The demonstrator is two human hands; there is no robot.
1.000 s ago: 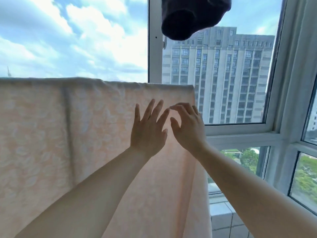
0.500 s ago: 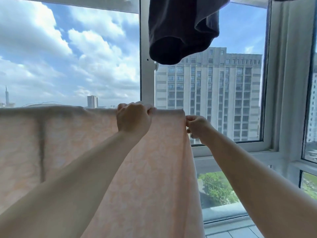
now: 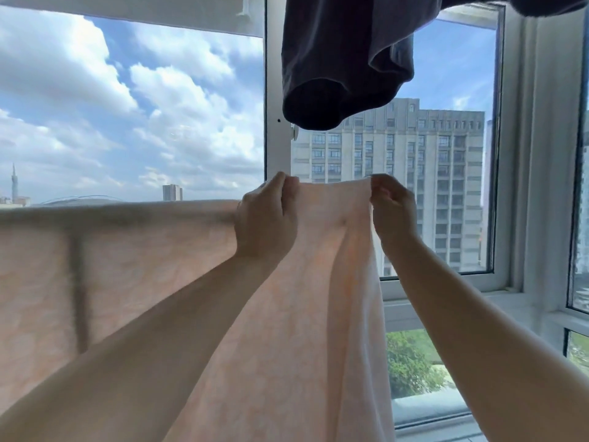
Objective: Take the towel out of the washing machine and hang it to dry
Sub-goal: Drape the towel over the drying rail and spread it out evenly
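A pale peach patterned towel (image 3: 153,266) hangs spread across the view in front of the window, its top edge level on the left. My left hand (image 3: 266,220) grips the top edge near the right end. My right hand (image 3: 390,208) pinches the towel's top right corner. Between the two hands the edge is lifted above the rest of the towel. What carries the towel is hidden under the cloth.
A dark garment (image 3: 344,59) hangs overhead, just above and between my hands. A white window frame post (image 3: 275,90) stands right behind the towel. A sill (image 3: 446,301) and side window lie to the right, with a tall building outside.
Both hands went from hovering open before the towel to gripping its top edge. Since half a second ago they have lifted the right end of that edge. The view has tilted upward.
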